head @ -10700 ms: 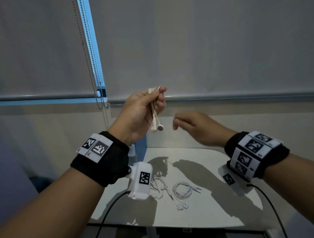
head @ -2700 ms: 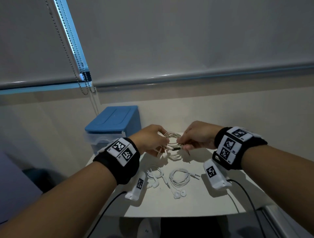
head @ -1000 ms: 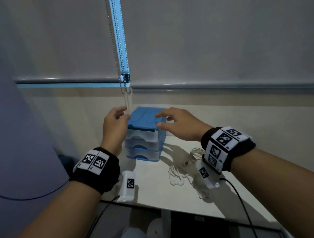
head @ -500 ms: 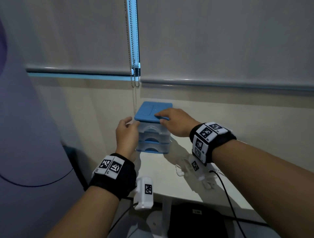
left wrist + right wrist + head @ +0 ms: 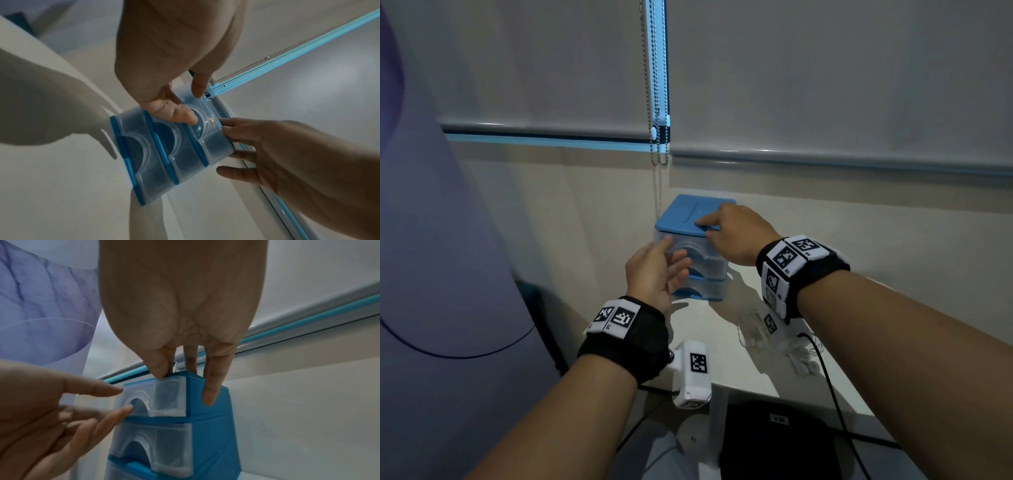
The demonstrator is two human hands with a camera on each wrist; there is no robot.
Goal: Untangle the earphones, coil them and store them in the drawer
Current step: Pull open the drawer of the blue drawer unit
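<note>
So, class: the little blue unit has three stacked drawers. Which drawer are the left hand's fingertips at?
The top drawer, just under the blue lid: the left hand has fingertips at its arched recess; the two drawers below are untouched.

counts on and around the desk

one drawer unit (image 5: 697, 240) holding three clear drawers (image 5: 174, 144); two hands at it, left hand (image 5: 654, 270) and right hand (image 5: 736, 236); earphones (image 5: 774, 342) bunched under the right wrist, number unclear; two roller blinds (image 5: 825, 75); one table (image 5: 739, 359).
</note>
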